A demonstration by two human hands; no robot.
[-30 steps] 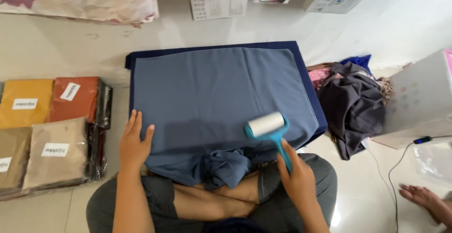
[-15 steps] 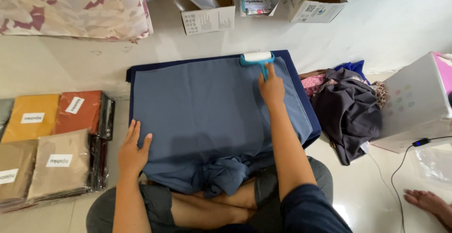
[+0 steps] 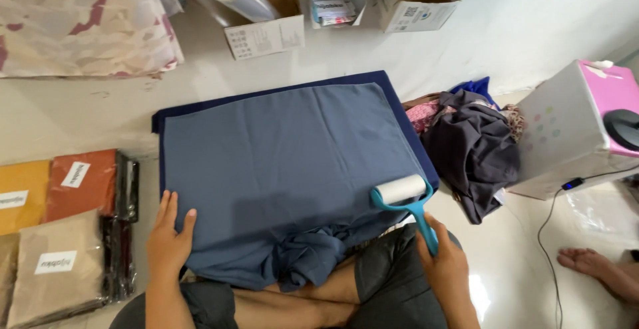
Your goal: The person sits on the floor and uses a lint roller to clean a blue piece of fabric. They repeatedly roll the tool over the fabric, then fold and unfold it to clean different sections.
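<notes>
Two hands at work on blue-grey cloth (image 3: 279, 163) spread over navy board (image 3: 406, 126) on floor. Left hand (image 3: 168, 239) flat, fingers (image 3: 174, 206) spread, pressing cloth's near edge. Right hand (image 3: 447, 262) fingers curled tight round teal lint roller (image 3: 406, 199) handle, white roll resting at cloth's right edge.

A home floor used as a small garment-packing spot: pale glossy tiles (image 3: 526, 29), flat plastic-wrapped folded cloths in orange, rust and beige with white labels (image 3: 56, 222) along the left edge, open cardboard cartons (image 3: 416, 6) at the far edge, a heap of dark loose clothes (image 3: 476, 149).
</notes>
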